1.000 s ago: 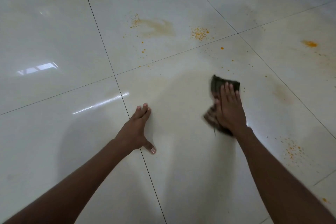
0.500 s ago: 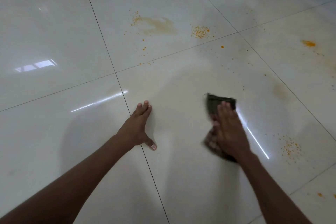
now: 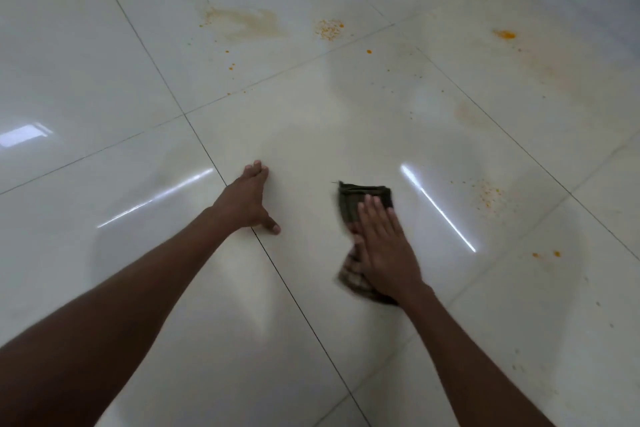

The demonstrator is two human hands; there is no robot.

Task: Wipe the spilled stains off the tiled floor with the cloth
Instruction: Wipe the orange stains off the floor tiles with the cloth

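Note:
My right hand (image 3: 382, 246) presses flat, fingers straight, on a dark folded cloth (image 3: 356, 201) lying on the glossy white tiled floor (image 3: 104, 62). The cloth shows beyond my fingertips and under my palm's left side. My left hand (image 3: 247, 199) rests flat on the floor to the left, across a grout line, fingers together and thumb out. Orange stains lie around: a smeared patch (image 3: 242, 22) and a speckled cluster (image 3: 329, 28) far ahead, a blob (image 3: 505, 34) at far right, speckles (image 3: 488, 194) right of the cloth, and two dots (image 3: 546, 254) nearer.
Dark grout lines (image 3: 298, 308) cross the floor between large tiles. Faint brownish smears (image 3: 467, 114) mark the tile ahead on the right. Bright light reflections (image 3: 438, 208) streak the glossy surface on both sides of my hands.
My right hand has dragged the cloth toward me and slightly left across the tile. My left hand stays planted in the same spot. The camera view shifted a little.

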